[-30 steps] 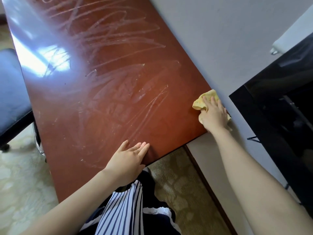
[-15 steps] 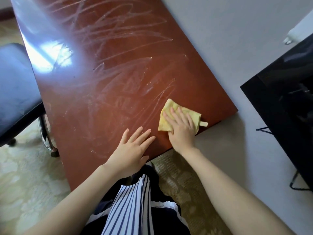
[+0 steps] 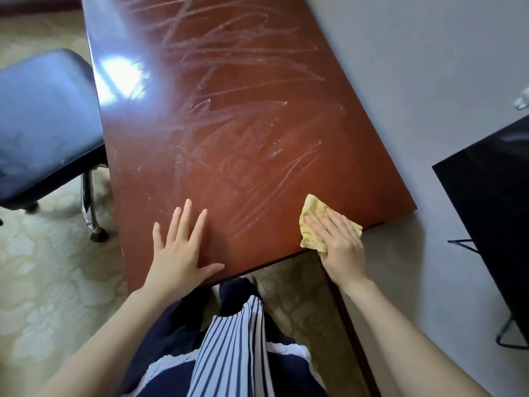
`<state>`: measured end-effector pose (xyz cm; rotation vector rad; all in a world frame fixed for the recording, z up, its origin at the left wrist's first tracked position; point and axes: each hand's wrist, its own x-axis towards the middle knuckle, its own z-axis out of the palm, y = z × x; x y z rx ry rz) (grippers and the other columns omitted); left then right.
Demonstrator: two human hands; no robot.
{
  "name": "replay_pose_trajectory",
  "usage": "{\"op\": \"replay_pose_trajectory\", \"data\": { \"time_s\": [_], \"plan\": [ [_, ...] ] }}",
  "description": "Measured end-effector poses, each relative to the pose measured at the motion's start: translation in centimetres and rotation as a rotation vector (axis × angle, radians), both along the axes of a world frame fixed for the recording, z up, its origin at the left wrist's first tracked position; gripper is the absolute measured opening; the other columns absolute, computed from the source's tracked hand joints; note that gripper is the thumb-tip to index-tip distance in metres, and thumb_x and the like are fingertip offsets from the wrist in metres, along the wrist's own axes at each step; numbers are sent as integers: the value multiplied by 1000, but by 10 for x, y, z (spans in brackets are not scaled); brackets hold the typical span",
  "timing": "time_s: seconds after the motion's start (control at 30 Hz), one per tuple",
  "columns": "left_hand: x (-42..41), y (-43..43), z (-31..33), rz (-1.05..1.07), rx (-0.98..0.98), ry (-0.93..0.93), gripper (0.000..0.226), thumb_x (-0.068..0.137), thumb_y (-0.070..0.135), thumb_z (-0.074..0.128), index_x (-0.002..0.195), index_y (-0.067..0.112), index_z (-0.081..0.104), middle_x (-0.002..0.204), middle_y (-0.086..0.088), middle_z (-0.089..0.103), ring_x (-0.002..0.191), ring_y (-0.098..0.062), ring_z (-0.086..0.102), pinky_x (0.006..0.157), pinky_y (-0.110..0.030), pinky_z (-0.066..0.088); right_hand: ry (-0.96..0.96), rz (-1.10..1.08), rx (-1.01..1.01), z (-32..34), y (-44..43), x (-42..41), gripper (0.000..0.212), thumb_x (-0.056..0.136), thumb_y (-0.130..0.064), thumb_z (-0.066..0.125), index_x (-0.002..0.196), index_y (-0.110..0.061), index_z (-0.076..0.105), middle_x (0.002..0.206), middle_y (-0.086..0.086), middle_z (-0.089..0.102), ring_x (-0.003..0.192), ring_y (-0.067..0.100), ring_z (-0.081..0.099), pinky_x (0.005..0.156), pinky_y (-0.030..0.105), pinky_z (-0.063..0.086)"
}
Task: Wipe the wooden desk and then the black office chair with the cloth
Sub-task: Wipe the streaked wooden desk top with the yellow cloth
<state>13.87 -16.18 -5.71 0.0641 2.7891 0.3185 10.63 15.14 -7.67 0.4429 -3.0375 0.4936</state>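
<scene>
The glossy red-brown wooden desk (image 3: 229, 116) fills the middle of the view, streaked with pale wipe marks. My right hand (image 3: 339, 245) presses a yellow cloth (image 3: 310, 213) flat on the desk near its front right corner, fingers straight. The cloth's lower edge hangs just over the desk's front edge. My left hand (image 3: 180, 247) lies flat on the desk near the front edge, fingers spread. The black office chair (image 3: 43, 124) stands to the left, its seat beside the desk's left edge.
A grey wall (image 3: 429, 81) runs along the desk's right side. A black screen on a wire stand (image 3: 492, 213) is at the right. Patterned cream carpet (image 3: 43, 282) covers the floor. The chair's chrome leg (image 3: 90, 207) stands near the desk's front left.
My right hand has slid the cloth from the desk's right corner by the wall leftward along the front edge, then a little back to the right. My left hand has stayed flat on the desk.
</scene>
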Motion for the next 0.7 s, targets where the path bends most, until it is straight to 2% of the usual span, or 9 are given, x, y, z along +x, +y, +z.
{"op": "replay_pose_trajectory", "data": {
  "time_s": [0.1,0.2,0.3,0.37,0.43,0.5,0.7],
  "plan": [
    [15,-21,-4,132,-10,-36,124,65,71,66,151,22,-9,150,2,-34,144,-21,-20,113,-58,-2,-32,-79,25,4,10,-27,66,70,5,73,130,-17,57,136,6,54,130,27,46,112,46,30],
    [29,-44,-4,208,-27,-89,135,57,81,61,144,24,-24,143,3,-45,138,-15,-33,113,-57,-3,-114,-287,-22,6,5,-54,63,81,1,63,137,-22,50,146,3,43,139,21,33,118,38,17],
    [38,-66,-5,199,-48,-142,140,54,85,59,135,22,-37,136,2,-54,133,-15,-40,113,-57,-6,-193,-523,-43,6,-10,-75,53,94,-14,49,143,-29,39,155,-2,26,145,17,16,119,37,8],
    [44,-81,-4,168,-60,-176,143,55,83,61,138,18,-37,136,0,-53,134,-16,-39,113,-56,-7,-275,-612,26,3,-30,-76,51,98,-28,41,147,-34,28,159,-3,14,146,18,4,119,38,0],
    [47,-91,-5,116,-68,-206,144,57,80,64,144,13,-29,141,-3,-48,137,-17,-36,114,-54,-9,-308,-639,125,-1,-52,-68,54,98,-39,37,149,-38,18,160,-3,5,146,21,-3,117,41,-5],
    [50,-100,-6,62,-53,-211,141,61,76,66,147,9,-24,144,-4,-43,137,-17,-34,115,-51,-10,-273,-619,181,-4,-74,-52,57,97,-43,38,149,-39,14,160,-3,5,146,24,-4,117,44,-5],
    [54,-119,-8,-51,-14,-227,132,70,71,63,146,6,-23,148,-6,-38,138,-17,-32,116,-47,-10,-189,-464,180,-8,-143,8,63,92,-41,52,148,-37,23,158,-1,17,146,25,6,118,44,1]
  ]
}}
